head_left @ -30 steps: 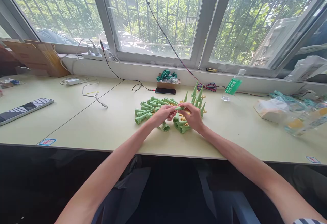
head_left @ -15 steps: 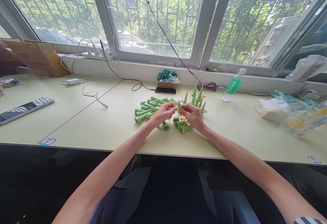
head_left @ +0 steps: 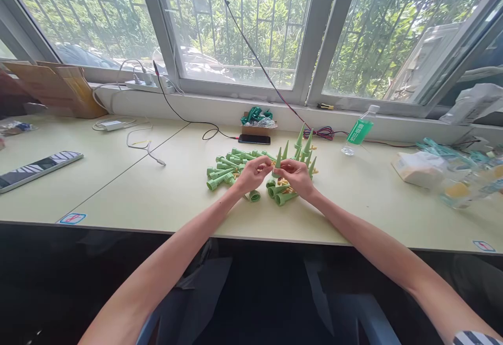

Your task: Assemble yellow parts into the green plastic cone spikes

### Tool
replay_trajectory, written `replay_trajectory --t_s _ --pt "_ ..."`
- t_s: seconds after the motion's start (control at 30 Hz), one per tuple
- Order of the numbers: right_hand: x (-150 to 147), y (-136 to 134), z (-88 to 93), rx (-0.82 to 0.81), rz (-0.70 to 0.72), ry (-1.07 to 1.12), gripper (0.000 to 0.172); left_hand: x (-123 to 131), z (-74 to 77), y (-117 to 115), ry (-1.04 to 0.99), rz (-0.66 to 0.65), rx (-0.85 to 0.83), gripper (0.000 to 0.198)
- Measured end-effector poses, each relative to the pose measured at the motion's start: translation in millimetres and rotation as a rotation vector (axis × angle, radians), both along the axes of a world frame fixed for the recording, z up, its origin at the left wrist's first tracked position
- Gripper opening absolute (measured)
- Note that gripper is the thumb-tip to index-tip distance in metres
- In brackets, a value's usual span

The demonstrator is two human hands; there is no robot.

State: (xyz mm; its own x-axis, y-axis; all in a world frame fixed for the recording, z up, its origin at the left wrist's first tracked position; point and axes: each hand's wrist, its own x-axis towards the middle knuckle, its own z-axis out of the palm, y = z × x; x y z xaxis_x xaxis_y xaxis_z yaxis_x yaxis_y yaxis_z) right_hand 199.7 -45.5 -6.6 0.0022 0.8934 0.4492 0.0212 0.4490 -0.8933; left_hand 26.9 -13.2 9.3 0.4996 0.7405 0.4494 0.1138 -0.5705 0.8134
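Both my hands meet over a pile of green plastic cones (head_left: 225,169) on the pale table (head_left: 157,198). My left hand (head_left: 252,173) and my right hand (head_left: 295,175) pinch one green cone (head_left: 277,160) between them, its tip pointing up. A small yellow piece shows at my left fingertips. Several cones lie on their sides at the left and under my hands (head_left: 280,194). Several more stand upright just behind my right hand (head_left: 304,143). Small yellow parts (head_left: 283,182) lie scattered among them.
A black phone (head_left: 254,139) and a small box of green stuff (head_left: 257,118) lie behind the pile. A water bottle (head_left: 359,131) lies at the right, with bags (head_left: 444,172) beyond. Cables and a charger (head_left: 112,125) lie at the left, near a striped flat object (head_left: 35,166).
The cone held between my hands has turned from lying sideways to pointing up. My hands have stayed in the same spot over the pile.
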Motion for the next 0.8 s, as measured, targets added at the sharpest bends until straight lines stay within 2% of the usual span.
replay_trajectory --t_s 0.17,0.33,0.6,0.7,0.8 --pt "1.2 3.1 -1.3 -0.026 0.028 0.025 0.039 1.5 -5.2 5.8 0.016 0.051 0.134 0.019" --pt "-1.1 3.1 -1.2 -0.023 -0.006 0.025 0.038 2.6 -2.7 5.2 0.035 0.096 0.112 0.023" --pt "-2.7 2.3 -4.1 0.044 -0.062 -0.02 0.04 3.5 0.2 6.1 -0.002 0.16 0.021 0.05" --pt "-1.9 1.9 -4.7 0.081 -0.09 -0.046 0.038 3.6 1.0 6.7 0.021 0.111 -0.048 0.057" --pt "-1.2 1.1 -4.8 0.092 -0.112 -0.074 0.037 3.1 2.0 5.6 0.019 0.041 -0.21 0.056"
